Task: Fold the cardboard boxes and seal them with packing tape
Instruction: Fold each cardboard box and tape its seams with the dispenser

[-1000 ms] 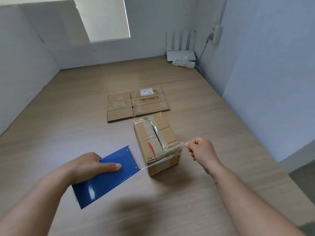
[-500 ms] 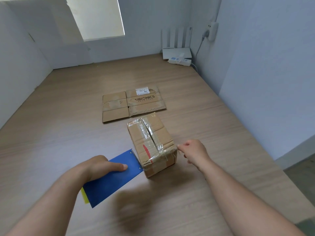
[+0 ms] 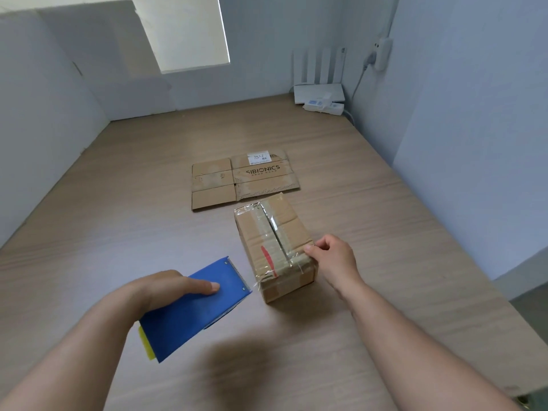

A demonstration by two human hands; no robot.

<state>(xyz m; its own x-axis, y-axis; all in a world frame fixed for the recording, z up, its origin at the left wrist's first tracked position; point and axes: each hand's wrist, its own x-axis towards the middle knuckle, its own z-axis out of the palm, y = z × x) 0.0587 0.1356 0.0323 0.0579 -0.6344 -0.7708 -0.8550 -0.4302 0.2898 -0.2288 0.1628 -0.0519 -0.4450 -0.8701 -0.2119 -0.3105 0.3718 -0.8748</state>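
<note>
Left hand (image 3: 175,287) is gripping the blue tape dispenser (image 3: 192,310), thumb lying flat along its top face and the other fingers wrapping under it out of sight; a yellow part (image 3: 146,342) is poking out at the dispenser's near end. The dispenser's toothed edge is pointing at the folded box (image 3: 275,247) and sitting just beside its near left corner. A short stretch of clear tape (image 3: 261,281) is running from that edge onto the box's near end. Right hand (image 3: 332,256) is sitting at the box's near right top edge, fingers curling in, thumb and forefinger pinching the tape end down against the cardboard. The box is standing closed on the wooden table (image 3: 118,203), about mid-table and in front of the person, between the two hands. Its top flaps are meeting in a centre seam, with shiny tape covering the left half of the top and a red mark showing near the front. A flattened box (image 3: 243,179) printed SIBIONICS is lying flat just behind it, close to it, though contact is not clear. A white router (image 3: 320,90) and a power strip (image 3: 323,106) are sitting in the far right corner by the wall.
</note>
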